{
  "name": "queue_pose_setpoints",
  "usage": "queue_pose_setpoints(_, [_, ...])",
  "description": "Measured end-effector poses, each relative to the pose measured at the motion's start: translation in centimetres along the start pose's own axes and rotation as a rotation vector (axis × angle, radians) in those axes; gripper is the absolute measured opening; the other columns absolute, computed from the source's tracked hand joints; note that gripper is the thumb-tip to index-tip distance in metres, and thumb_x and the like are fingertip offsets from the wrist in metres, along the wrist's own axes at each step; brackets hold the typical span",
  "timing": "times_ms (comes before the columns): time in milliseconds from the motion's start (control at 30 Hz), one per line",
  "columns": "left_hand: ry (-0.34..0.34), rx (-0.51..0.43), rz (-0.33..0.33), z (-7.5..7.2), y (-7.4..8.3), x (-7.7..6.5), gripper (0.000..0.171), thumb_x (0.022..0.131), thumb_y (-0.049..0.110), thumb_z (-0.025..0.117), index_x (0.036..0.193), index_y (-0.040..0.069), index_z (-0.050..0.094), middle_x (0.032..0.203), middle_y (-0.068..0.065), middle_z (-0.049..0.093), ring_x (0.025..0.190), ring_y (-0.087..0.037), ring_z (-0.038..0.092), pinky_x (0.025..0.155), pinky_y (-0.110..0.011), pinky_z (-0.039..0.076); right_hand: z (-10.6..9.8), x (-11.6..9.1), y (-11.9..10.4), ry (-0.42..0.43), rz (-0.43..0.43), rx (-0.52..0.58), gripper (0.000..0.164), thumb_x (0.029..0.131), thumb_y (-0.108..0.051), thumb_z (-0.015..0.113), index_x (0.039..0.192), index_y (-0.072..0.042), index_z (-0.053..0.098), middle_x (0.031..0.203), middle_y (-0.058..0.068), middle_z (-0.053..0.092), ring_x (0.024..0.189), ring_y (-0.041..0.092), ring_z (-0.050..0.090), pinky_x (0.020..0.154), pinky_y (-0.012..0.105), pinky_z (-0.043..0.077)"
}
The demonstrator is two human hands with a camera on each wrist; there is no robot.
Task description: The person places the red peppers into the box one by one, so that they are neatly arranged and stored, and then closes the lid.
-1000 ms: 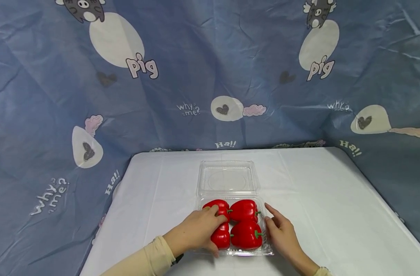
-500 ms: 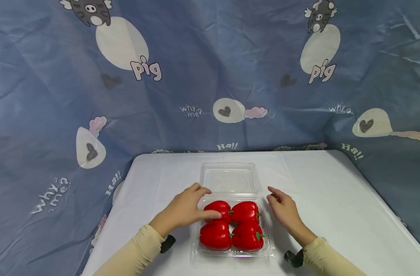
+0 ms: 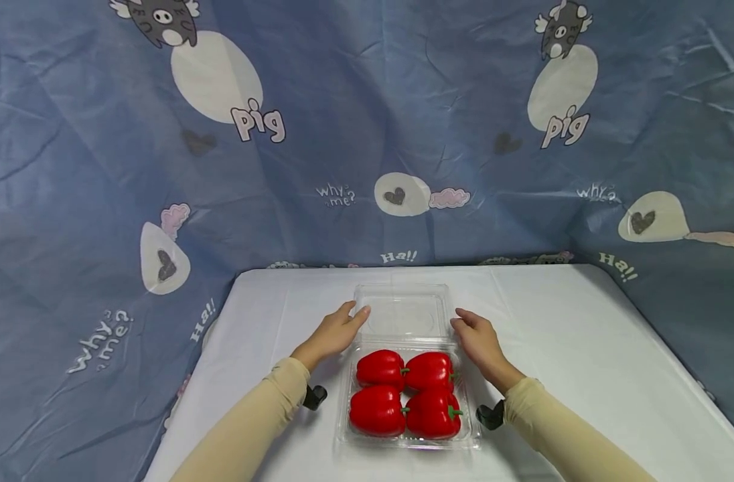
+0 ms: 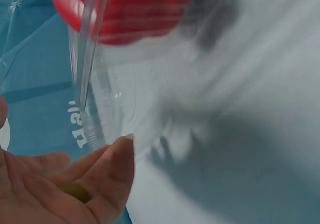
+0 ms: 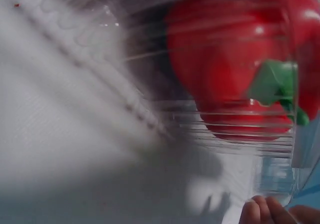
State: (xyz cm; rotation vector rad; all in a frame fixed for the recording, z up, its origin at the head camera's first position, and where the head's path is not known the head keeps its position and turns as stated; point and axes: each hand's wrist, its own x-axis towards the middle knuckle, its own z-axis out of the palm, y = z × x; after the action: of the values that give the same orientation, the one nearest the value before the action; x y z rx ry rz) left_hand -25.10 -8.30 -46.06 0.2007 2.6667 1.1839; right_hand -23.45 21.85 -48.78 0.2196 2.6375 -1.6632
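A clear plastic clamshell box (image 3: 409, 443) lies unfolded on the table, its lid (image 3: 406, 316) flat at the back. Several red bell peppers (image 3: 377, 411) with green stems fill its base in two rows. My left hand (image 3: 333, 331) is at the lid's left side, thumb over the edge and fingers fairly straight. On the opposite side, my right hand (image 3: 480, 343) has its fingertips by the lid's right edge. The left wrist view has the fingertips (image 4: 122, 146) close to the clear plastic; whether they touch it, I cannot tell. In the right wrist view, curved fingers (image 5: 265, 211) appear beside the box's corner.
White cloth covers the table (image 3: 572, 348), which reaches out to both sides of the box. Behind it hangs a blue curtain (image 3: 319, 227) with cartoon pig prints. A black wrist strap piece (image 3: 490, 415) shows under the right sleeve, another under the left.
My left hand has lifted off the left-hand peppers and moved back to the lid's left side. My right hand has slid back from the base's right edge to the lid. The peppers stay in place.
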Motion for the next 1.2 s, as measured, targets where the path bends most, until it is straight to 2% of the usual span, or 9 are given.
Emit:
queue_pose_setpoints(100, [0.037,-0.031,0.02,-0.1,0.3,0.3,0.075,0.102,0.058,0.038,0.152,0.003,0.032,0.133,-0.023,0.058,0.123,-0.036,0.056,0.101,-0.053,0.044,-0.4,0.1,-0.5,0.007,-0.004,0.059,0.05,0.102,-0.023,0.049,0.144,0.003,0.046,0.127,0.024,0.061,0.106,0.034,0.062,0.077,0.031,0.053])
queue_pose_setpoints(167, [0.069,-0.048,0.033,-0.4,0.5,0.3,0.073,0.103,0.055,0.038,0.154,0.004,0.029,0.132,-0.022,0.059,0.122,-0.035,0.057,0.101,-0.053,0.044,-0.8,0.1,-0.7,0.018,-0.027,0.085,0.05,0.102,-0.022,0.049,0.145,0.002,0.045,0.128,0.024,0.061,0.11,0.034,0.061,0.082,0.034,0.054])
queue_pose_setpoints(333, [0.109,-0.093,0.065,-1.7,1.4,-0.1,0.073,0.103,0.056,0.036,0.157,0.008,0.021,0.122,-0.016,0.063,0.11,-0.03,0.062,0.093,-0.049,0.048,-2.0,-0.3,-1.5,0.053,-0.134,0.078,0.048,0.103,-0.02,0.048,0.147,-0.003,0.044,0.123,0.02,0.064,0.111,0.031,0.061,0.085,0.032,0.053])
queue_pose_setpoints(433, [0.128,-0.124,0.103,-2.7,2.0,-0.5,0.066,0.104,0.054,0.034,0.152,0.008,0.034,0.119,-0.013,0.064,0.105,-0.026,0.063,0.086,-0.045,0.051,-2.7,-0.9,-2.1,0.082,-0.22,0.012,0.047,0.103,-0.022,0.05,0.147,-0.006,0.046,0.119,0.015,0.067,0.109,0.027,0.062,0.085,0.032,0.05])
queue_pose_setpoints(533, [0.157,-0.147,0.159,-3.7,2.4,-1.1,0.059,0.105,0.052,0.033,0.139,0.008,0.052,0.117,-0.011,0.066,0.105,-0.023,0.062,0.08,-0.04,0.054,-3.4,-1.6,-2.5,0.123,-0.302,-0.051,0.043,0.103,-0.026,0.052,0.142,-0.009,0.053,0.114,0.009,0.069,0.106,0.022,0.062,0.084,0.031,0.048])
queue_pose_setpoints(667, [0.176,-0.183,0.216,-4.8,2.6,-2.5,0.057,0.106,0.052,0.03,0.118,0.008,0.063,0.11,-0.009,0.067,0.103,-0.022,0.061,0.077,-0.037,0.054,-4.2,-3.0,-3.0,0.138,-0.411,-0.011,0.034,0.105,-0.026,0.05,0.13,-0.007,0.063,0.109,0.007,0.069,0.103,0.017,0.061,0.088,0.023,0.047])
queue_pose_setpoints(867, [0.129,-0.192,0.27,-5.4,2.5,-5.4,0.053,0.108,0.046,0.026,0.101,0.01,0.065,0.101,-0.003,0.066,0.099,-0.019,0.062,0.077,-0.037,0.054,-4.9,-6.0,-2.9,0.125,-0.52,0.098,0.033,0.107,-0.016,0.039,0.11,0.0,0.068,0.105,0.011,0.068,0.104,0.012,0.059,0.096,0.018,0.039])
queue_pose_setpoints(1067, [0.071,-0.118,0.312,-5.0,1.3,-8.2,0.044,0.109,0.038,0.032,0.098,0.014,0.068,0.1,0.003,0.066,0.096,-0.017,0.061,0.08,-0.035,0.052,-5.0,-9.0,-1.8,0.115,-0.578,0.02,0.033,0.106,-0.008,0.036,0.108,-0.006,0.069,0.107,0.005,0.069,0.107,0.007,0.059,0.094,0.016,0.04])
queue_pose_setpoints(1200, [0.043,-0.034,0.364,-4.4,0.3,-9.4,0.04,0.109,0.034,0.034,0.094,0.021,0.069,0.096,0.012,0.065,0.093,-0.015,0.06,0.083,-0.037,0.049,-4.8,-10.5,-0.3,0.088,-0.629,-0.063,0.026,0.101,-0.002,0.046,0.11,-0.011,0.068,0.109,0.0,0.069,0.109,0.009,0.06,0.094,0.019,0.04])
